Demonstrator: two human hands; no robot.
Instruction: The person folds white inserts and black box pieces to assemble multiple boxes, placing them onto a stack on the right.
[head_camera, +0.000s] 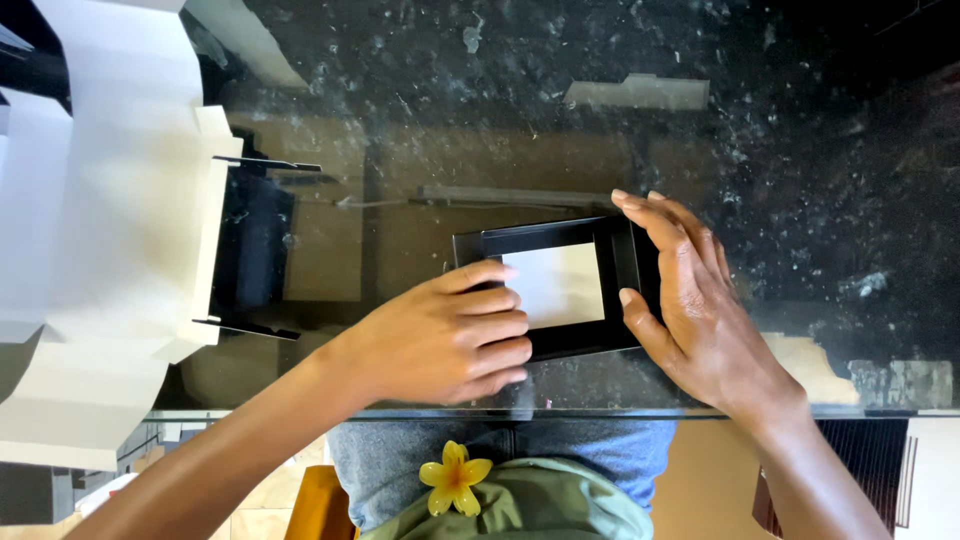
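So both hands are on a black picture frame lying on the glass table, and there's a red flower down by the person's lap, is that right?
Not quite: the flower is yellow, not red. The head view shows it near the bottom edge, on the green cloth at the person's lap. The rest holds: the left hand and the right hand both rest on the black picture frame, which lies on the glass table.

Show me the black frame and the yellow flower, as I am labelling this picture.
black frame (620, 250): head view, on its right border by the white centre.
yellow flower (455, 477): head view, on the flower's middle, at the person's green top.
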